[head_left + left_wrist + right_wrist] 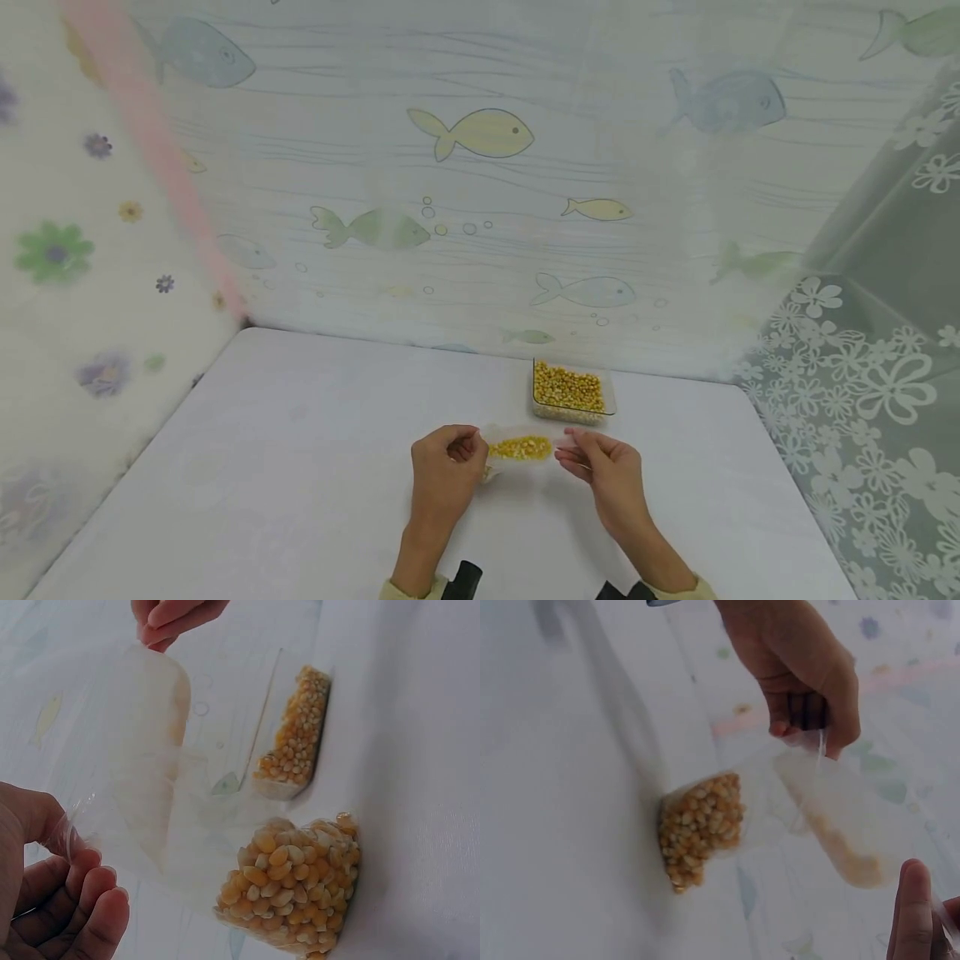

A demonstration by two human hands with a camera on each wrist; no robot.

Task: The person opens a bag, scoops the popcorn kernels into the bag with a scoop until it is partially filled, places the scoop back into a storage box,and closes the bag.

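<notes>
A clear plastic bag of yellow corn kernels (292,881) stands upright on the white table, its kernels gathered in the lower part. My left hand (447,462) pinches the bag's upper edge on one side between thumb and fingers. Across from it, my right hand (611,475) pinches the opposite side of the edge. Between the hands the bag's mouth is spread wide, and the thin film (765,795) rises above the corn. Just behind the bag is a clear rectangular container (610,398) heaped with corn kernels.
The white table (300,450) extends to both sides of the hands. A fish-print curtain (480,250) hangs along its back edge. Flower-patterned sheets hang at the left (105,275) and right (862,400).
</notes>
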